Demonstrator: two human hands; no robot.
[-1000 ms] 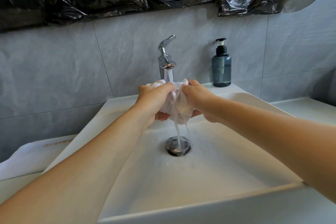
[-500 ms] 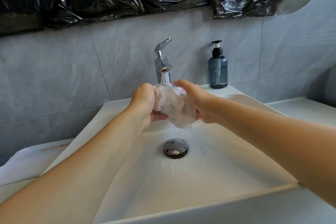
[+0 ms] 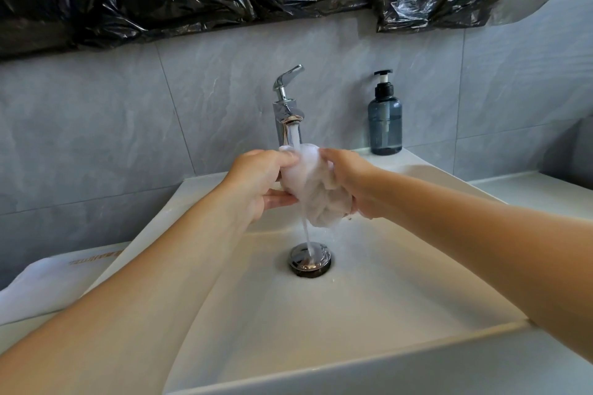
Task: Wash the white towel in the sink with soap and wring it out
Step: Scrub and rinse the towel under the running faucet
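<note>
Over the white rectangular ceramic sink (image 3: 369, 324), under the running chrome tap (image 3: 287, 112) at its back edge, the left hand (image 3: 256, 184) and right hand (image 3: 353, 183) both grip the bunched white towel (image 3: 313, 194) (sopping, streaming down onto the chrome drain plug (image 3: 309, 260)).

two hands (image 3: 260, 183), one towel (image 3: 316, 192), one faucet (image 3: 287, 106), one soap bottle (image 3: 385, 119)

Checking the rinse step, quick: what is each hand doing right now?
Left hand: grips the white towel under the running tap.
Right hand: grips the same towel.
</note>
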